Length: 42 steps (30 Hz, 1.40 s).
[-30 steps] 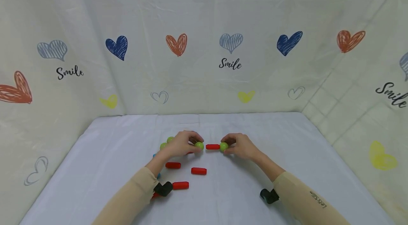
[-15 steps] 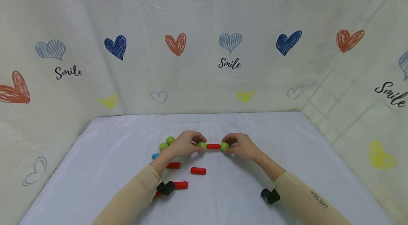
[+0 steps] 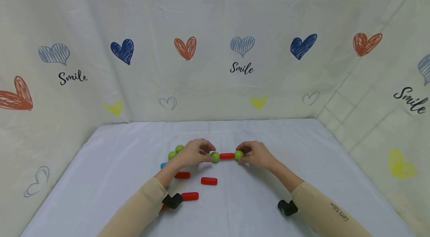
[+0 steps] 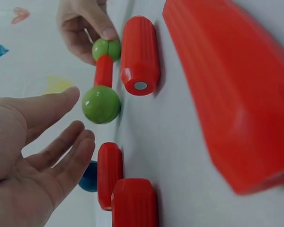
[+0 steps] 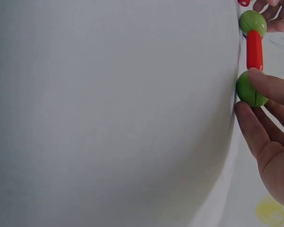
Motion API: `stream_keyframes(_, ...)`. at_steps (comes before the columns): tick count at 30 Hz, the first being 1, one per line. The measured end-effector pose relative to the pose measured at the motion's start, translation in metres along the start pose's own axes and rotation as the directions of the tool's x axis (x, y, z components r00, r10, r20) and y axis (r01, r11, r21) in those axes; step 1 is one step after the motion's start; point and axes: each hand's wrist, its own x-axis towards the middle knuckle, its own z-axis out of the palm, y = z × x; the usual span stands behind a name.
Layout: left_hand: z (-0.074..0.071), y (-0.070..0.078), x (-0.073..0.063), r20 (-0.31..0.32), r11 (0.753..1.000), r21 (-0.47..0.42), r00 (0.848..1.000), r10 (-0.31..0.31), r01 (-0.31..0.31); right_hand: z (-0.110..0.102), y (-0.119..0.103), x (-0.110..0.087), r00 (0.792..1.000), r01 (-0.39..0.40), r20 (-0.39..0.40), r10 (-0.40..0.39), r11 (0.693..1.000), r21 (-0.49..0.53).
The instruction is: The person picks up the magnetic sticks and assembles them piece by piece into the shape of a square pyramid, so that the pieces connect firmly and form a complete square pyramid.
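Note:
A red rod has a green ball joined at its left end and another green ball at its right end. My right hand pinches the right ball between thumb and fingers, as the right wrist view shows at its thumb. Beside the left ball my left hand is spread, thumb and fingers apart. In the left wrist view a small gap separates those fingers from the ball.
Several loose red rods lie on the white-covered table, nearer the body. Left of my left hand are more green balls and a blue piece, partly hidden by the forearm. A heart-printed cloth hangs behind.
My left hand has brought its green ball rightward against the rod's left end and let go of it. The right hand has shifted slightly right with the joined pieces.

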Motion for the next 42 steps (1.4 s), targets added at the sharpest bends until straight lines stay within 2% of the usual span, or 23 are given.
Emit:
stream_keyframes(6,-0.006,-0.003,-0.008,-0.038,1.000,-0.012,0.999,0.009,-0.010,-0.002,0.001,-0.003,1.000,-0.004,-0.011,0.004,1.000,-0.001)
stream_keyframes(13,-0.013,-0.004,-0.016,-0.047,0.998,-0.018,0.997,-0.061,0.060,-0.005,0.003,-0.009,1.000,0.011,0.001,-0.011,1.000,-0.002)
stream_keyframes(23,-0.017,-0.007,-0.024,-0.050,0.999,0.018,0.998,-0.047,0.048,-0.006,0.001,-0.014,1.000,0.020,0.014,-0.019,0.998,-0.058)
stream_keyframes(27,-0.017,-0.010,-0.024,-0.042,0.998,0.042,0.998,-0.038,0.040,-0.006,-0.002,-0.010,1.000,0.016,0.011,-0.015,0.998,-0.067)
stream_keyframes(34,-0.015,-0.012,-0.024,-0.038,0.994,0.079,0.997,-0.074,0.077,0.001,-0.012,0.003,0.999,0.052,0.018,-0.051,0.997,-0.049)
stream_keyframes(42,-0.018,-0.010,-0.023,-0.022,0.987,0.125,0.995,-0.102,0.104,0.011,-0.017,0.021,0.998,0.003,0.070,-0.001,0.999,-0.032)
